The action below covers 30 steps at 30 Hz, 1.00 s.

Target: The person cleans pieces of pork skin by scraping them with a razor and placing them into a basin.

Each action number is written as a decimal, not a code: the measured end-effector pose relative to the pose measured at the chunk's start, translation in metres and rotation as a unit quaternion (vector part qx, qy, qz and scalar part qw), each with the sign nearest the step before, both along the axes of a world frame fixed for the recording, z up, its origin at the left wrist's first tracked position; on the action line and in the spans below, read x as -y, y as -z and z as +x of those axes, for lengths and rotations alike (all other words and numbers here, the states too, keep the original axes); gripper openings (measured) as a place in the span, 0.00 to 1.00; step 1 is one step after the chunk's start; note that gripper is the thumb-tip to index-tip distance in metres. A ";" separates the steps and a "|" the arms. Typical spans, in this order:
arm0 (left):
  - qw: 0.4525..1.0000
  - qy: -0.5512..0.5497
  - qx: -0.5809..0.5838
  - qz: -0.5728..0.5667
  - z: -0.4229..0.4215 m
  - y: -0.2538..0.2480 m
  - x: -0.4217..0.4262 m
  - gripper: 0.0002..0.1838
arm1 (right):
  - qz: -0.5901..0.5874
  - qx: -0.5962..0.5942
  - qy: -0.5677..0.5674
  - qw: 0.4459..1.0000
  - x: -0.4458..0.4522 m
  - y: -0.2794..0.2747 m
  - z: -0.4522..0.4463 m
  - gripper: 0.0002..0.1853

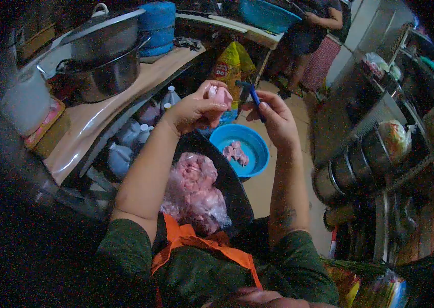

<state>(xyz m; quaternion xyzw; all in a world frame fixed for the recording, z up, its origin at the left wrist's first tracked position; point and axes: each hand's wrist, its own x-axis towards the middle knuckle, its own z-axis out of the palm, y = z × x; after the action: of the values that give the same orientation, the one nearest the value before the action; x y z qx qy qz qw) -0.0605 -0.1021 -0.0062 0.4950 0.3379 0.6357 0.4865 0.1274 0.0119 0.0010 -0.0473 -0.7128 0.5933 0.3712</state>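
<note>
A pale pink piece of meat (220,97) is gripped in my left hand (196,109), raised above the floor. Close to its right, my right hand (274,115) holds a blue razor (255,97) by its handle, the head pointing toward the meat; a small gap separates the two. Below my hands a blue basin (265,154) holds several pieces of meat (236,153). Nearer to me, a clear plastic bag (196,190) full of pink meat pieces lies in a black container (240,203).
Large metal pots (106,77) and a blue container (156,31) stand on the wooden counter (91,118) at left. Bottles sit beneath it. A yellow sack (230,64) is beyond my hands. Another person (312,31) stands at the back near a large blue basin (268,15). Shelves with pots line the right.
</note>
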 end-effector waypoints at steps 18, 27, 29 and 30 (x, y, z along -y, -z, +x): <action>0.989 0.069 0.119 -0.052 0.006 -0.010 -0.006 0.18 | 0.058 0.056 0.113 0.990 -0.019 -0.006 0.013 0.14; 0.996 0.085 -0.033 -0.010 -0.004 0.015 -0.016 0.30 | 0.209 0.027 0.156 0.965 0.007 -0.017 0.016 0.10; 0.988 0.121 0.039 -0.085 -0.007 0.021 -0.030 0.32 | 0.251 0.036 0.172 0.952 0.012 -0.027 0.020 0.09; 0.983 0.134 0.063 -0.113 -0.002 0.015 -0.029 0.33 | 0.332 0.078 0.162 0.926 0.013 -0.030 0.022 0.09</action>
<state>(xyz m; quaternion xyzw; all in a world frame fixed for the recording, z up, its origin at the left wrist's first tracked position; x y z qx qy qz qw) -0.0629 -0.0735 -0.0209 0.4364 0.3068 0.5528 0.6402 0.1493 -0.0011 0.0311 -0.0824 -0.8781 0.2491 0.4000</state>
